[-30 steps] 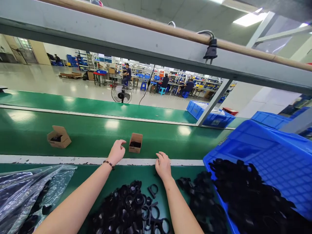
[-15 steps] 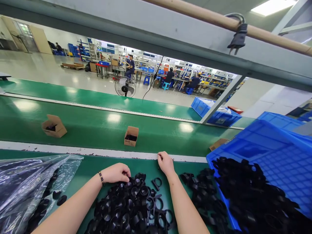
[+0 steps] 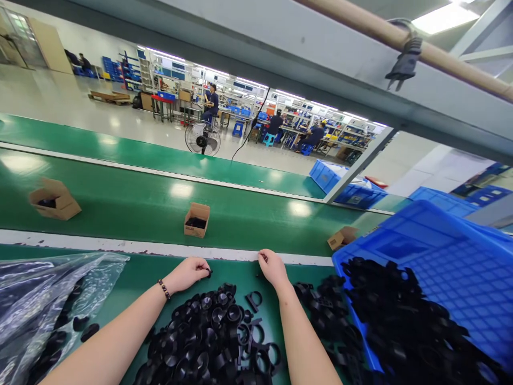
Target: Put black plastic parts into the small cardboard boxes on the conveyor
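- Just beyond the heap of black cups (image 3: pixel 200 337), the left hand (image 3: pixel 188 274) is pinching a small black part (image 3: pixel 209 273) between thumb and fingers, a beaded bracelet (image 3: pixel 164 289) circling its wrist.
- Beyond the heap and to its right, the right hand (image 3: pixel 273 264) is curling its fingertips inward, well apart from the left hand; something dark is showing there, but I cannot tell whether it is being gripped.
- Along the heap's right edge, black rings (image 3: pixel 252 304) are lying loose on the green table (image 3: pixel 236 272).
- Farther right of the heap, more black parts (image 3: pixel 332 315) are lying beside a blue crate (image 3: pixel 452 251), which is holding a mass of dark pieces (image 3: pixel 417 321).
- Left of the heap, a clear plastic bag (image 3: pixel 32 299) is spreading over the table.
- Beyond the heap, across a white strip (image 3: pixel 228 255), a green belt (image 3: pixel 256 224) is bearing three open cartons: the middle carton (image 3: pixel 197 220) and the left carton (image 3: pixel 60 206) are holding black contents, while the blue crate is partly hiding the right carton (image 3: pixel 342 238).
- Far beyond the heap, a fan (image 3: pixel 202 137) is standing, and a person (image 3: pixel 275 123) is sitting on a stool (image 3: pixel 269 139).
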A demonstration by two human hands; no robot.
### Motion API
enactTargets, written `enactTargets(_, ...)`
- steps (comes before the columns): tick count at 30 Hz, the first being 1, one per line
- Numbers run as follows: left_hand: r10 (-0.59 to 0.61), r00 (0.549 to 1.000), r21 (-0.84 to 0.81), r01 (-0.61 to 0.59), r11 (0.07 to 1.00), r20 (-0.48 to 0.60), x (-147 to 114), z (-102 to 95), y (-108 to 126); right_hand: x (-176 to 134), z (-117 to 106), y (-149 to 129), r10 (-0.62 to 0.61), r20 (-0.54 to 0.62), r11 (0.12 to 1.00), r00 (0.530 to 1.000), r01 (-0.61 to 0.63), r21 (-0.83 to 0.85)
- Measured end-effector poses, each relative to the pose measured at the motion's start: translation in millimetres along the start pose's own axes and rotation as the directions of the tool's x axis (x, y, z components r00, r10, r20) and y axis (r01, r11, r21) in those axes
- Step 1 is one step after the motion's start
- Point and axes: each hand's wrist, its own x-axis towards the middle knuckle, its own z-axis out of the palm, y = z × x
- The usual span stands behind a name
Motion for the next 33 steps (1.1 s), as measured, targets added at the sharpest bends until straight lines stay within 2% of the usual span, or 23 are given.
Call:
enactTargets(3, 0.058, 0.996, 0.018, -0.057, 0.998, -0.065, 0.6, -1.1, -0.7, -4.5, -19.8, -0.5, 0.04, 0.186, 0.999, 0.982, -0.036, -0.027)
enactTargets(6, 0.045, 0.999, -0.084, -0.043, 0.996, 0.016, 0.1, -0.6, -1.5, -9.9, -30.1, -1.6, 0.063, 0.346, 0.997, 0.936, -0.041, -0.072)
enactTargets(9, 0.047, 0.993, -0.215, -0.023, 0.976, 0.11, -0.8, 2.6, -1.6, -12.8, -25.9, -7.8, 0.094, 0.386, 0.983, 0.918, -0.025, -0.181)
enactTargets(11, 0.054, 0.991, -0.262, -0.02, 0.965, 0.126, -1.3, 5.2, -0.1, -13.5, -19.1, -17.2, 0.062, 0.363, 0.974, 0.93, 0.023, -0.224)
enactTargets(13, 0.063, 0.991, -0.312, -0.024, 0.95, 0.114, -2.1, 7.3, 3.1, -14.8, -12.0, -30.9, -0.053, 0.295, 0.972, 0.954, 0.116, -0.202)
enactTargets(15, 0.091, 0.99, -0.398, -0.039, 0.917, 0.112, -3.9, 9.1, 8.2, -18.6, -5.4, -47.5, -0.221, 0.208, 0.953, 0.953, 0.256, -0.16)
enactTargets(17, 0.121, 0.985, -0.505, -0.044, 0.862, 0.12, -6.6, 11.1, 14.1, -25.0, 1.1, -64.5, -0.391, 0.173, 0.896, 0.904, 0.417, -0.154)
enactTargets(19, 0.129, 0.981, -0.601, -0.015, 0.799, 0.147, -9.6, 13.2, 19.1, -32.5, 6.8, -79.4, -0.524, 0.182, 0.822, 0.832, 0.55, -0.148)
enactTargets(21, 0.129, 0.977, -0.665, 0.017, 0.747, 0.17, -11.7, 14.7, 22.0, -38.6, 9.2, -90.4, -0.597, 0.184, 0.78, 0.781, 0.619, -0.092)
enactTargets(22, 0.131, 0.976, -0.682, 0.026, 0.73, 0.176, -12.1, 14.9, 22.5, -40.3, 8.2, -93.9, -0.611, 0.176, 0.779, 0.772, 0.625, -0.039)
enactTargets(24, 0.125, 0.98, -0.697, 0.019, 0.717, 0.155, -11.7, 13.8, 21.6, -40.9, 1.2, -96.0, -0.588, 0.15, 0.808, 0.795, 0.582, 0.091)
enactTargets(26, 0.096, 0.99, -0.692, 0.0, 0.722, 0.1, -9.7, 11.0, 19.3, -38.8, -11.5, -91.2, -0.507, 0.149, 0.86, 0.849, 0.485, 0.157)
enactTargets(29, 0.046, 0.999, -0.662, -0.052, 0.747, -0.027, -5.3, 5.4, 14.4, -35.3, -31.4, -72.9, -0.346, 0.263, 0.936, 0.901, 0.349, 0.037)
enactTargets(31, 0.026, 0.995, -0.638, -0.081, 0.766, -0.094, -2.4, 2.5, 10.8, -34.5, -38.3, -58.3, -0.209, 0.405, 0.958, 0.89, 0.269, -0.097)
enactTargets(33, 0.01, 0.993, -0.618, -0.082, 0.782, -0.12, 0.1, 1.3, 6.9, -34.2, -38.5, -46.3, -0.078, 0.52, 0.963, 0.851, 0.2, -0.183)
